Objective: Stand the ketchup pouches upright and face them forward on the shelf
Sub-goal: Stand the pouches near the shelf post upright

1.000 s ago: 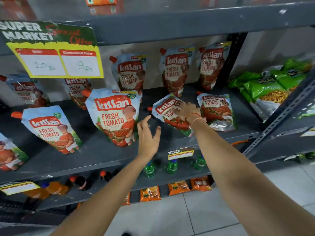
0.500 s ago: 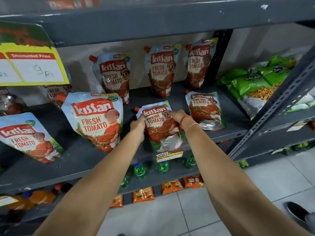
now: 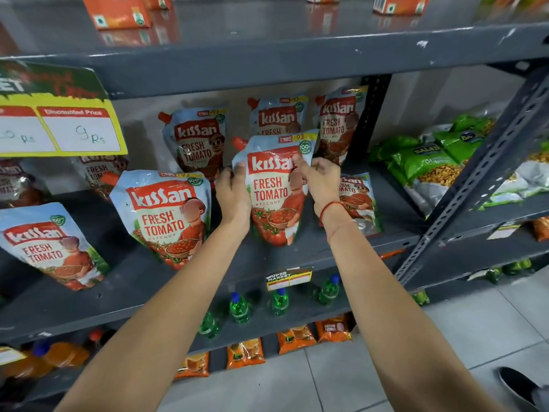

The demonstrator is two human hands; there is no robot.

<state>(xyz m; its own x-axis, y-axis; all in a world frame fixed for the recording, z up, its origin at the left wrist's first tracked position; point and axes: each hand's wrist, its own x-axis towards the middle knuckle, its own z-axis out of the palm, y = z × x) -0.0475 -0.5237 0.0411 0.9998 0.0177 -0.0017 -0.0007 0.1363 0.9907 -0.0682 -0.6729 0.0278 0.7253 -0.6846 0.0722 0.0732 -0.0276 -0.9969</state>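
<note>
A Kissan ketchup pouch (image 3: 274, 200) stands upright at the front middle of the grey shelf (image 3: 208, 281), label facing me. My left hand (image 3: 233, 197) grips its left edge and my right hand (image 3: 319, 182) pinches its upper right side. To its left stand two more front-row pouches, one close by (image 3: 166, 215) and one at the far left (image 3: 47, 245). Just right of my right hand another pouch (image 3: 358, 200) lies flat. Three pouches lean against the back wall: left (image 3: 197, 144), middle (image 3: 277, 117), right (image 3: 338, 123).
A yellow price sign (image 3: 59, 126) hangs at the upper left. Green snack bags (image 3: 430, 165) fill the shelf to the right, behind a slanted metal upright (image 3: 475, 179). Green bottles (image 3: 279, 301) and orange packets (image 3: 245, 353) sit on lower shelves. A shoe (image 3: 520, 388) shows at the bottom right.
The pouch that lay flat and tilted has been lifted by both hands to upright, facing forward. My left hand came from the shelf to its left edge.
</note>
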